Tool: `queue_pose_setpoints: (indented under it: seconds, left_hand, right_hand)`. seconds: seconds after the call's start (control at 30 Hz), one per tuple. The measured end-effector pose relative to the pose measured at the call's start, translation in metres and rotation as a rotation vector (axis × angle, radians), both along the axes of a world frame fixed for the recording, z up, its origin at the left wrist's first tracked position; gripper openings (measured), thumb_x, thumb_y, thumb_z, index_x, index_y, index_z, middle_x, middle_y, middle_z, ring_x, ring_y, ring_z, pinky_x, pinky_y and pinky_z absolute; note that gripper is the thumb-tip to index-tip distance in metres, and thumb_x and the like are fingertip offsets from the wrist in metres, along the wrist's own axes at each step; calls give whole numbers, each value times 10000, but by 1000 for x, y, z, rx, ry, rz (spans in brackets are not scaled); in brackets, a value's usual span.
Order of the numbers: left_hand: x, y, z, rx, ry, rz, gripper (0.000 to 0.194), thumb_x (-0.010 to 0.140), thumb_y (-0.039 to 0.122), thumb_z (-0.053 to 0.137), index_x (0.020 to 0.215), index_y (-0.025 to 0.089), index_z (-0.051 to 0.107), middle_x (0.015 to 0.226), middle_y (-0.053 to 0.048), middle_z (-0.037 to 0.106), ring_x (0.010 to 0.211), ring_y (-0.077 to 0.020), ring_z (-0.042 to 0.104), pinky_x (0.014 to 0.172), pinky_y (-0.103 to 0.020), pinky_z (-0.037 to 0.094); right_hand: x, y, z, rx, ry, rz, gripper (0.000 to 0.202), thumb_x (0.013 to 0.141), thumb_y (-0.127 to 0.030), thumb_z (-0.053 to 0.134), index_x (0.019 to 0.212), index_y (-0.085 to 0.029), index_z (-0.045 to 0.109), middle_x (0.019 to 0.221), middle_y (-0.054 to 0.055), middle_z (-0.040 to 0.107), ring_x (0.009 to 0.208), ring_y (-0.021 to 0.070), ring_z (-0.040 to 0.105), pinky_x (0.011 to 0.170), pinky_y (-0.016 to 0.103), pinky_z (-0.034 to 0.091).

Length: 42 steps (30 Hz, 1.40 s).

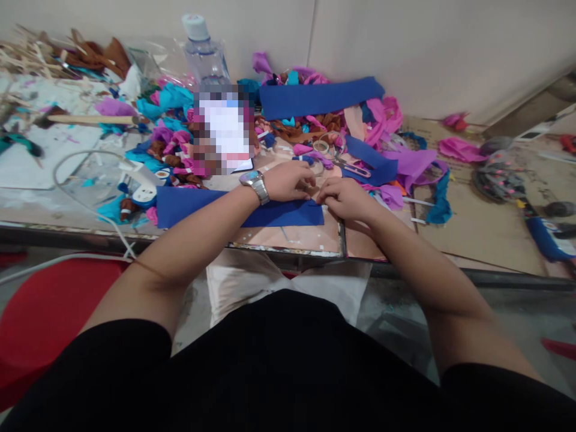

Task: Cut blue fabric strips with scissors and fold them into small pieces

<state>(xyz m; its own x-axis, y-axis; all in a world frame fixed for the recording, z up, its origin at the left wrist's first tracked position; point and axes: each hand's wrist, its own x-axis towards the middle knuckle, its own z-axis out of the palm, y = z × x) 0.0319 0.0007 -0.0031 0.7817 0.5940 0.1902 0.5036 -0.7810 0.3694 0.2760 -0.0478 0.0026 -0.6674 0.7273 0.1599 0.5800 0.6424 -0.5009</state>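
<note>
A long blue cloth strip point(288, 216) lies flat along the table's front edge, partly covered by my left forearm. My left hand point(290, 181), with a metal watch at the wrist, rests over the strip's upper edge. Its fingers are curved, with a gap between fingertips and thumb. My right hand point(348, 198) is closed in a pinch at the strip's right end, where the cloth is slightly creased. The fingertips of both hands are close together. Just beyond them lie scissors point(355, 169) with pink handles and a roll of tape point(320, 146).
A phone point(229, 135) leans against a clear bottle point(207, 60). Another blue strip point(319, 99) lies on piled pink, purple and brown scraps. A hammer point(90, 119) and a white power adapter point(139, 174) with a cable are leftward. A pincushion point(499, 177) sits at right.
</note>
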Motion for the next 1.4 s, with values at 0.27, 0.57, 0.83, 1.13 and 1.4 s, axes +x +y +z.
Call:
queue_pose_setpoints:
  seconds: [0.27, 0.57, 0.83, 1.13, 1.4]
  left_hand:
    - [-2, 0, 3, 28, 27, -10, 334, 872, 406, 753, 1118, 180, 760, 1079, -112, 683, 986, -252, 648, 861, -355, 472]
    - [3, 0, -2, 47, 24, -5, 282, 908, 387, 720, 1085, 171, 762, 1067, -122, 691, 984, -255, 651, 856, -363, 468]
    - [1, -2, 1, 38, 12, 15, 285, 893, 373, 724, 1093, 173, 760, 1091, -121, 691, 1022, -262, 657, 883, -367, 482]
    - [2, -1, 0, 27, 15, 12, 302, 876, 374, 723, 1103, 178, 769, 1065, -116, 697, 968, -257, 659, 854, -367, 480]
    - [1, -1, 0, 27, 13, 23, 300, 873, 379, 729, 1090, 176, 771, 1060, -117, 696, 963, -247, 658, 851, -356, 483]
  right_hand:
    - [1, 2, 1, 0, -37, 5, 338, 793, -82, 526, 823, -183, 847, 951, 88, 782, 867, 228, 704, 865, 347, 523]
    - [1, 2, -1, 2, -9, 13, 339, 790, -77, 515, 810, -184, 836, 949, 85, 785, 892, 224, 703, 878, 338, 523]
    - [0, 0, 3, 16, -11, 4, 317, 775, -73, 525, 800, -175, 824, 925, 89, 785, 876, 228, 711, 852, 336, 527]
    - [-1, 1, -4, 30, -28, 16, 381, 840, -97, 539, 1019, -200, 859, 1079, 96, 808, 982, 248, 728, 935, 374, 542]
    - [0, 1, -4, 15, -4, 13, 352, 819, -83, 532, 914, -188, 855, 1013, 95, 806, 950, 242, 727, 912, 359, 543]
